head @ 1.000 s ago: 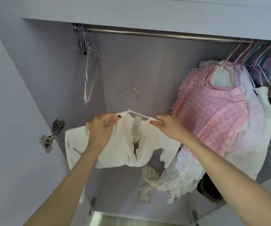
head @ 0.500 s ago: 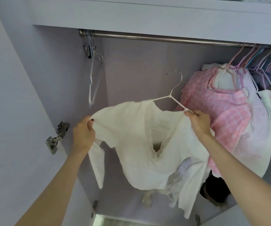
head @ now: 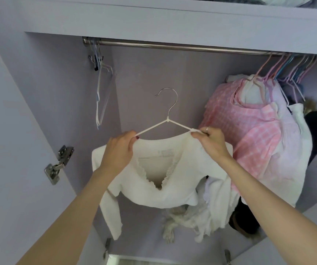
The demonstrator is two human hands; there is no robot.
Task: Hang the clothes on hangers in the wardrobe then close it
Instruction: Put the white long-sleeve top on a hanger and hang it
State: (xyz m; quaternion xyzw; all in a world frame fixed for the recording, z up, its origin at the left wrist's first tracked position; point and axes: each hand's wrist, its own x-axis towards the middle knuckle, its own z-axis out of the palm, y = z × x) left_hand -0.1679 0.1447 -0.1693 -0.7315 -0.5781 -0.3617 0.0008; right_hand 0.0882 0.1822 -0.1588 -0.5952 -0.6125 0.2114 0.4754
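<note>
The left hand (head: 118,150) and the right hand (head: 210,139) each pinch a shoulder of the white top (head: 159,180) draped on a white hanger (head: 166,121), held level in front of the open wardrobe (head: 48,92). The hanger's hook sits well below the rail (head: 182,47), in the gap between two empty hangers (head: 101,92) on the left and the pink checked shirt (head: 249,134) among the clothes hung on the right.

White lace-trimmed top (head: 159,180) drapes on a white wire hanger (head: 168,121), below the wardrobe rail (head: 182,47).
</note>
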